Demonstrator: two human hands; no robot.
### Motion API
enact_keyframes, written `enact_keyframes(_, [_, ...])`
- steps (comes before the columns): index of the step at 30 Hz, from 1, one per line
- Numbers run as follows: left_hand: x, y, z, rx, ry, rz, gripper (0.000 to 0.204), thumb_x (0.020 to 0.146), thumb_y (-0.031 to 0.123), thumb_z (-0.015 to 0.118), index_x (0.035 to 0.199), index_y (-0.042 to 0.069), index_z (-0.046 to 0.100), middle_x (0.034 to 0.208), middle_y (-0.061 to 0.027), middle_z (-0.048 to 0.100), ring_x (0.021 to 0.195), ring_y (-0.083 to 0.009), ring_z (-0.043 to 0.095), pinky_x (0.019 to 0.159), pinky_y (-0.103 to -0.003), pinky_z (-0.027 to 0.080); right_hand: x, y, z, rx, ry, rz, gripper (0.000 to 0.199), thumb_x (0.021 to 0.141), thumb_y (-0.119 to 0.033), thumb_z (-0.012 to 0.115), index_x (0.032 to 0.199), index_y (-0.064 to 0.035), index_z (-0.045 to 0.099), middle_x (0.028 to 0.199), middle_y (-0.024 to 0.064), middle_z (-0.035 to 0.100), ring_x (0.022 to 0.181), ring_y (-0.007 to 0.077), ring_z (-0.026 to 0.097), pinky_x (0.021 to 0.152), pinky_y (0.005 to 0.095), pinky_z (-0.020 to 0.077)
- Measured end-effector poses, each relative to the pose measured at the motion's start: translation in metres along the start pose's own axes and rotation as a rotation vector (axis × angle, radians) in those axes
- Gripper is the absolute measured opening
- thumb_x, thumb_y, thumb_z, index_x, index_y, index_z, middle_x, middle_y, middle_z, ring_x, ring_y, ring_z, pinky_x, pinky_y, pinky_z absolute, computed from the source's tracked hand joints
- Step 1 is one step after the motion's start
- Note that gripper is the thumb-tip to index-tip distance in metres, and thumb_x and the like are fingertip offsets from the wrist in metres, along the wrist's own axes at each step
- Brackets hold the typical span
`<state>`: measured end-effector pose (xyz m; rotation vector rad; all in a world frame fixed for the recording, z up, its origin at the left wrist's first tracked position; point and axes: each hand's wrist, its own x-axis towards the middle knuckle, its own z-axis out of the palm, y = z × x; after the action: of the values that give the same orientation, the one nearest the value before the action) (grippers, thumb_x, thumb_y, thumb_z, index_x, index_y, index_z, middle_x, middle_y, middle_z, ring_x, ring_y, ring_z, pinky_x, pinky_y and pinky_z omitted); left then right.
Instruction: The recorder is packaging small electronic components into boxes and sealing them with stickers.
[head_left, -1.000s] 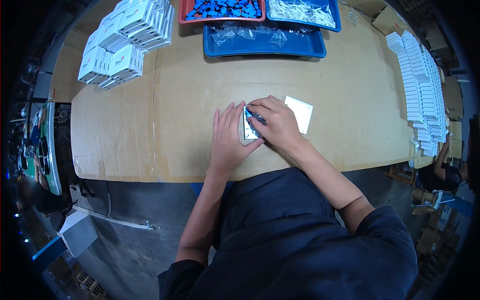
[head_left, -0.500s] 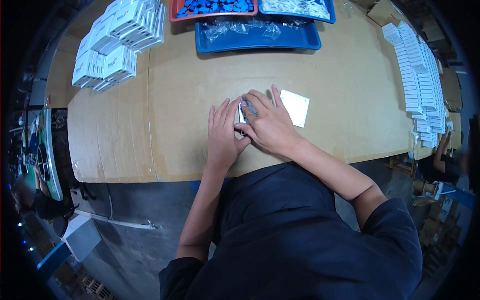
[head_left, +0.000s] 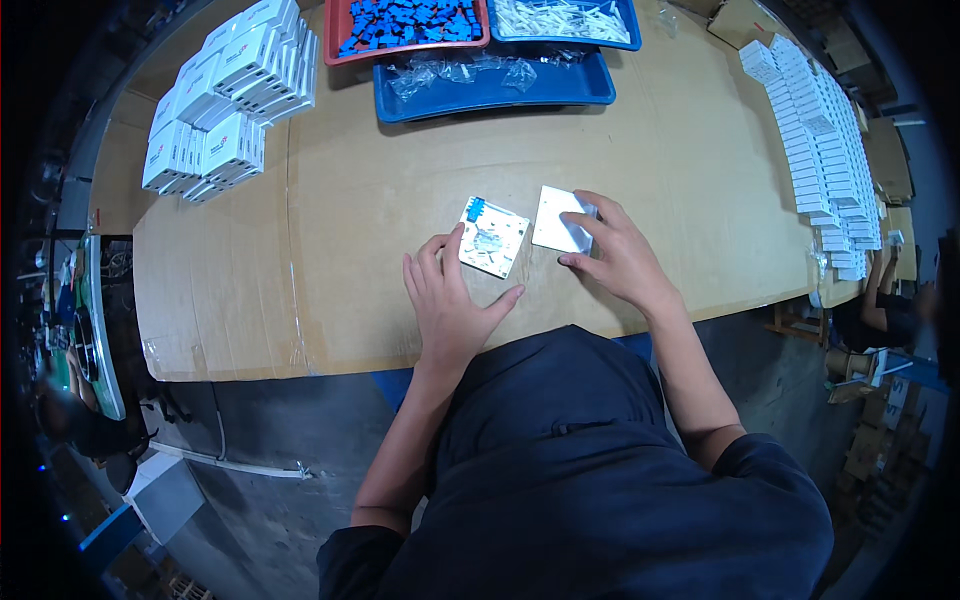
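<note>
A cardboard-covered bench [head_left: 300, 250] carries white boxes [head_left: 225, 95] far left, a red tray [head_left: 410, 25] and blue trays [head_left: 495, 85] far, box rows [head_left: 815, 140] right. The left hand [head_left: 450, 300] lies flat, released, fingertips touching a plate [head_left: 493, 236]. The right hand [head_left: 615, 255] rests open-fingered on a white cover [head_left: 558, 220] beside it.

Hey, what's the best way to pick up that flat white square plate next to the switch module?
Probably by its near-right edges. The white plate lies flat on the cardboard-covered table, so nothing sticks up to pinch. The right hand already rests on that side; slide a fingertip under an edge, then pinch across its thin thickness.
</note>
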<state>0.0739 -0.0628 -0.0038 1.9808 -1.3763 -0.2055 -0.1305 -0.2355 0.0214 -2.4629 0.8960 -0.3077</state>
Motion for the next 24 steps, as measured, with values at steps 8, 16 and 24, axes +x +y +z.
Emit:
enact_keyframes(8, [0.001,-0.004,0.011,0.031,0.040,-0.011,0.090,0.075,0.024,0.089,0.149,0.001,0.045,0.134,-0.0214,0.047,0.126,-0.0378,0.047,0.112,-0.052,0.036,0.002,0.005,-0.010,0.008,0.022,-0.076,0.040,0.086,-0.020,0.081,0.123,-0.0051,0.074,0.138,0.0178,0.063,0.132,0.0373,0.057,0.110,0.0452,0.0479])
enact_keyframes(16, [-0.006,-0.012,0.010,-0.698,0.204,-0.127,0.084,0.084,0.006,0.073,0.157,0.000,0.033,0.141,-0.0214,0.044,0.140,-0.0337,0.044,0.121,-0.043,0.035,0.007,0.007,-0.011,0.610,0.025,0.230,0.027,0.107,-0.022,0.063,0.112,0.0021,0.074,0.090,0.0106,0.073,0.082,0.0163,0.066,0.077,0.0312,0.0533])
enact_keyframes(24, [0.001,0.003,-0.005,-1.286,0.236,-0.404,0.063,0.108,0.038,0.034,0.155,-0.003,0.039,0.153,-0.0259,0.050,0.138,-0.0279,0.053,0.117,-0.040,0.041,0.009,0.025,0.014,0.538,0.136,0.284,0.024,0.104,-0.020,0.065,0.113,0.0004,0.073,0.095,0.0103,0.071,0.084,0.0190,0.064,0.078,0.0332,0.0527])
